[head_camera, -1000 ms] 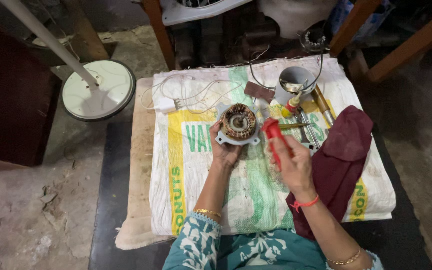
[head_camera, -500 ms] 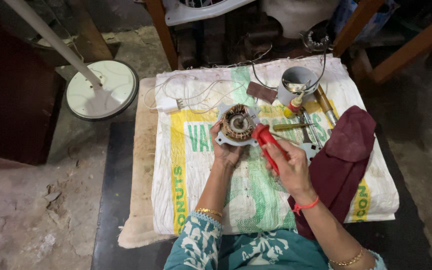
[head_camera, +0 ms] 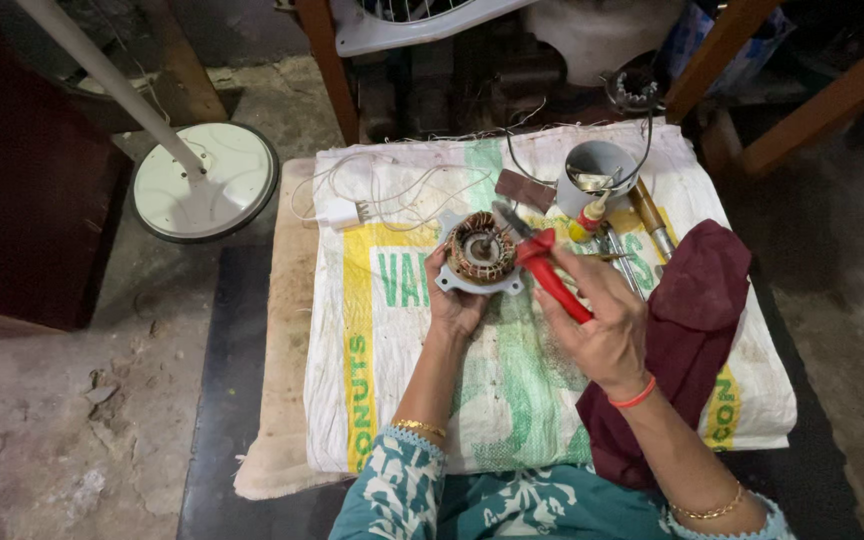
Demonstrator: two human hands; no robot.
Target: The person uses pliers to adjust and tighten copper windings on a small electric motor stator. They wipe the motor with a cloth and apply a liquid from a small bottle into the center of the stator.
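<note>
A white woven sack (head_camera: 422, 400) with yellow and green print is being used as a mat. The motor stator (head_camera: 480, 250) is being gripped by the left hand (head_camera: 455, 305); red-handled pliers (head_camera: 542, 268), gripped by the right hand (head_camera: 602, 330), are being pressed to its 3 o'clock edge, closer than before.

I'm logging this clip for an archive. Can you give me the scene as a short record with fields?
Left hand: holds a motor stator with copper windings
Right hand: grips red-handled pliers, tips at the stator's edge
Work surface: printed woven sack over a low table
Nearby: maroon cloth, grey cup, white plug and cord
Floor: white fan base with pole
</note>
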